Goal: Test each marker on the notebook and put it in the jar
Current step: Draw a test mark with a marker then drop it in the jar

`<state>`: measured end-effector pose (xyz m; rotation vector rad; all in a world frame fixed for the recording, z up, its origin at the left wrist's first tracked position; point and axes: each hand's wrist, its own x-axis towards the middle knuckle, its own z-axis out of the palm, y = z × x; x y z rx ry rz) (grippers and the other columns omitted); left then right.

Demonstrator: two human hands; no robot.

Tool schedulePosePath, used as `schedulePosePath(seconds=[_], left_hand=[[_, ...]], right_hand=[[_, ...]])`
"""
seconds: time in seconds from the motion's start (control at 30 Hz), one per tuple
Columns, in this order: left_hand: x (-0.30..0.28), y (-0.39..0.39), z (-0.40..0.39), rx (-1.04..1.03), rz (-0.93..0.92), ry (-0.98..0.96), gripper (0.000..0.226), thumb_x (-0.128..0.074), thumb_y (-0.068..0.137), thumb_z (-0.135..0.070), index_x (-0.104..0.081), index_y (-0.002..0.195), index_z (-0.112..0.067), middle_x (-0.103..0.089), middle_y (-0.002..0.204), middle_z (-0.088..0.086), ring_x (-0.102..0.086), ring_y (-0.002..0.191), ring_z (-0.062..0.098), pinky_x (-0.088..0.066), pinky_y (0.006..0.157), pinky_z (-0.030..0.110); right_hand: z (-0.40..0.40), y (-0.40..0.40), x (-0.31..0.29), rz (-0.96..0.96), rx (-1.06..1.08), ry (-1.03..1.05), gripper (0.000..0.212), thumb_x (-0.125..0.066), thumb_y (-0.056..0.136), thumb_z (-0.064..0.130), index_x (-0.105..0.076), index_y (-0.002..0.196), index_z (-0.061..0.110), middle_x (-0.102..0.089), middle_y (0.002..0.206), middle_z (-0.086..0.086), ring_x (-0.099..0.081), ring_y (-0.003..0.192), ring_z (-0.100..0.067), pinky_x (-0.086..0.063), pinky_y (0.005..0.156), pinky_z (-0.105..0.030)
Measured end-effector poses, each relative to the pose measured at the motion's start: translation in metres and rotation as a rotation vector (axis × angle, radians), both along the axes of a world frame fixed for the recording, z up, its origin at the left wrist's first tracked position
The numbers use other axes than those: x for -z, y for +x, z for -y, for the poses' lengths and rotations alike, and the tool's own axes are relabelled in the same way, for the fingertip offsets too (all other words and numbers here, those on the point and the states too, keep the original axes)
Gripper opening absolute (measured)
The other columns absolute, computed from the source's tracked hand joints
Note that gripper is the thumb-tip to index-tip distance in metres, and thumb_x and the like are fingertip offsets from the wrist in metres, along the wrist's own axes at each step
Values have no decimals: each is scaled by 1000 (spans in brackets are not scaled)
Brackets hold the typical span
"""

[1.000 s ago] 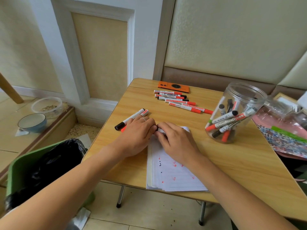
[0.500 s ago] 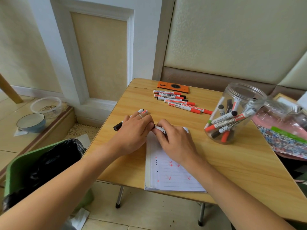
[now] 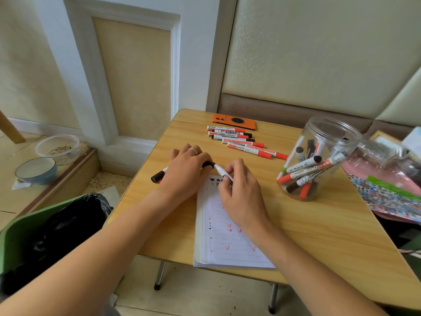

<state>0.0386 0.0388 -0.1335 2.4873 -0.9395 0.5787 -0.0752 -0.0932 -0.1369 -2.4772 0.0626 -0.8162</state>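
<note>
Nearest, at six o'clock, the notebook (image 3: pixel 230 245) lies open on the table (image 3: pixel 319 236), its lined page dotted with red and black test marks. Just beyond it both hands meet over the top of the page. The right hand (image 3: pixel 239 192) pinches a white marker (image 3: pixel 224 174) between thumb and curled fingers; the barrel's long axis runs from about four o'clock up to ten o'clock, and the bare tip points at the left hand (image 3: pixel 186 172). That hand curls round a black cap (image 3: pixel 208 164) lying just off the tip, so cap and marker are apart. Under the left hand two more markers (image 3: pixel 158 176) lie on the table, one black end poking out at nine o'clock. My guess is that the tip must now swing down toward six o'clock onto the page, and the right hand is the one placed for it. Further out, at three o'clock, the clear jar (image 3: pixel 319 156) stands open with many markers inside, well apart from both hands but nearer the right. At twelve o'clock a row of markers (image 3: pixel 241 142) waits before an orange phone (image 3: pixel 234 121)
</note>
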Motion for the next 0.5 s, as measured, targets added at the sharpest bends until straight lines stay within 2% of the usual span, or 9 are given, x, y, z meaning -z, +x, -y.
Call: schedulePosePath(seconds=[0.13, 0.33, 0.43, 0.5], left_hand=[[7, 6, 10, 19, -3, 78, 23, -53, 99, -35, -71, 112, -28, -65, 110, -5, -51, 105, 18, -25, 87, 36], [10, 8, 3, 49, 31, 115, 30, -45, 103, -34, -71, 116, -25, -66, 108, -4, -53, 102, 20, -34, 87, 40], [7, 0, -9, 52, -2, 139, 50, -27, 99, -42, -67, 123, -24, -65, 117, -3, -53, 109, 20, -35, 90, 39], [5, -10, -18, 53, -24, 135, 55, -23, 97, -45, -64, 127, -24, -63, 128, 1, -52, 117, 21, -34, 93, 37]], right_hand=[[-1, 0, -1, 2, -11, -3, 14, -53, 98, 11, -42, 102, 19, -49, 86, 2, -52, 65, -21, -45, 55, -39], [2, 0, -1, 7, -6, 25, 13, -53, 97, 11, -44, 104, 18, -52, 86, 2, -55, 69, -23, -49, 61, -46], [4, 0, -4, 13, -7, 80, 13, -55, 98, 9, -46, 104, 16, -54, 85, 1, -56, 71, -20, -47, 61, -38], [6, 0, -6, -1, -1, 132, 12, -56, 98, 7, -47, 103, 13, -56, 84, -1, -56, 70, -17, -44, 57, -32]])
